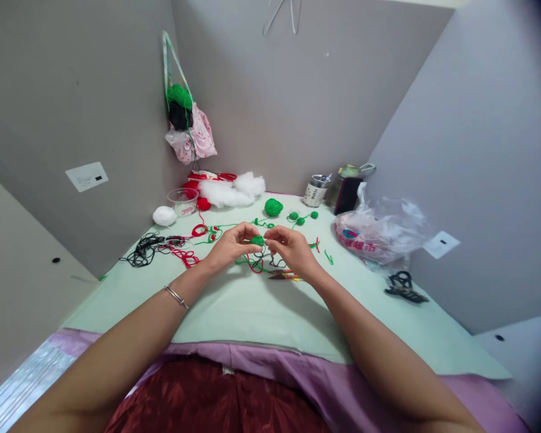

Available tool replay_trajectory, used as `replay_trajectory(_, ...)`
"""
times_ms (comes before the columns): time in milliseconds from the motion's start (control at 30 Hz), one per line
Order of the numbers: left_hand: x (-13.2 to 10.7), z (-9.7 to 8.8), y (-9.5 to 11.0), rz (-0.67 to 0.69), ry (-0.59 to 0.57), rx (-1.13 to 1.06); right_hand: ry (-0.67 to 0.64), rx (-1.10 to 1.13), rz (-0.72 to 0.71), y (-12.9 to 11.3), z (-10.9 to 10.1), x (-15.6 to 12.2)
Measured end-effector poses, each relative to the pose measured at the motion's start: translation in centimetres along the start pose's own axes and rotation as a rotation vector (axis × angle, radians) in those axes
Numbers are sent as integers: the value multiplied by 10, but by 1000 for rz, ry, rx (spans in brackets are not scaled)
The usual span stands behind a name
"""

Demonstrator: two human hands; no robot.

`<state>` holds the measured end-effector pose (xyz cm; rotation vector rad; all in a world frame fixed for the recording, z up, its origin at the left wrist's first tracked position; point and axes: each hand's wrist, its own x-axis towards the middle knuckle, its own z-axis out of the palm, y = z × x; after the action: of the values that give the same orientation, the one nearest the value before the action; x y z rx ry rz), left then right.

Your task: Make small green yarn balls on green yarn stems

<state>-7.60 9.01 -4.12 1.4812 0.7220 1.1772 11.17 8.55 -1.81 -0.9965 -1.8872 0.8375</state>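
Between thumb and fingers, my left hand (233, 245) pinches a small green yarn piece (257, 240), which looks crocheted. Close against its right side, my right hand (293, 248) is closed in a pinch; whatever lies in those fingertips is too small to make out. Dark and red strands (255, 264) hang or lie below the piece. Just under my right hand, small scissors (285, 275) with yellow and red parts rest on the table. A green yarn ball (273, 207) sits beyond my hands, beside small green balls (300, 221).
Black yarn (146, 249) and red yarn (187, 257) lie tangled at left, near a white ball (165, 216) and a clear tub (183, 202). White stuffing (228, 191) is behind. A plastic bag (374, 231), black hair clip (404, 287) and pen tin (316, 191) stand rightward.
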Motion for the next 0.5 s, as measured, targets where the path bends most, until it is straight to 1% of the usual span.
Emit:
replay_trajectory(100,0,3,-3,39,32,41,8,-39,-75,-5,4,-3)
replay_trajectory(167,-1,6,-5,65,44,68,8,-144,-140,-7,5,-6)
replay_trajectory(267,-3,9,-9,79,36,133,-4,-364,-217,-7,6,-8)
replay_trajectory(333,-3,10,-11,79,35,187,12,-417,-257,-9,5,-9)
replay_trajectory(367,-2,10,-12,86,43,221,35,-373,-265,-12,4,-9)
replay_trajectory(400,-2,9,-13,101,60,260,65,-275,-255,-16,2,-9)
replay_trajectory(500,-1,2,-12,167,170,429,99,196,-126,-34,-12,-6)
